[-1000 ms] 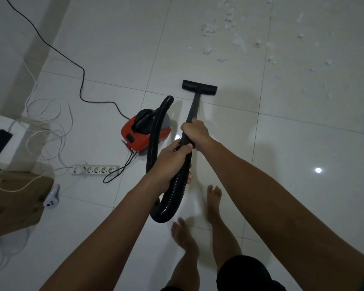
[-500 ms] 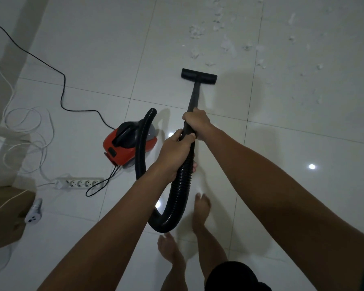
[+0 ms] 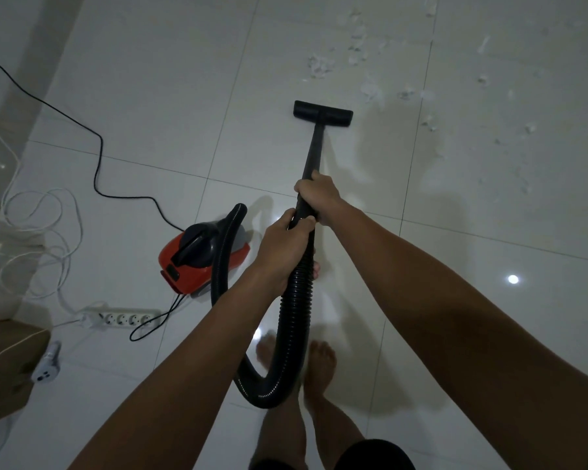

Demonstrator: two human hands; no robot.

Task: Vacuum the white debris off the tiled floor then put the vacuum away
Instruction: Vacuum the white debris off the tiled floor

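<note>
A small red and black vacuum cleaner (image 3: pixel 201 261) stands on the white tiled floor (image 3: pixel 157 106), left of my arms. Its ribbed black hose (image 3: pixel 294 320) loops down past my feet and up into a black wand (image 3: pixel 314 147). The wand ends in a flat black floor nozzle (image 3: pixel 322 113) resting on the tiles. My right hand (image 3: pixel 319 195) grips the wand, and my left hand (image 3: pixel 286 245) grips the hose end just below it. White debris (image 3: pixel 370 89) lies scattered beyond and right of the nozzle, a short gap away.
A black power cord (image 3: pixel 97 157) runs from the vacuum across the floor to the left. A white power strip (image 3: pixel 123 318) and coiled white cables (image 3: pixel 38 232) lie at the left. A cardboard box (image 3: pixel 4 364) sits at the lower left. My bare feet (image 3: pixel 319 368) stand under the hose.
The nozzle has stayed short of the debris while the view shifted. My feet have stepped forward, and the vacuum body now sits further left of my hands.
</note>
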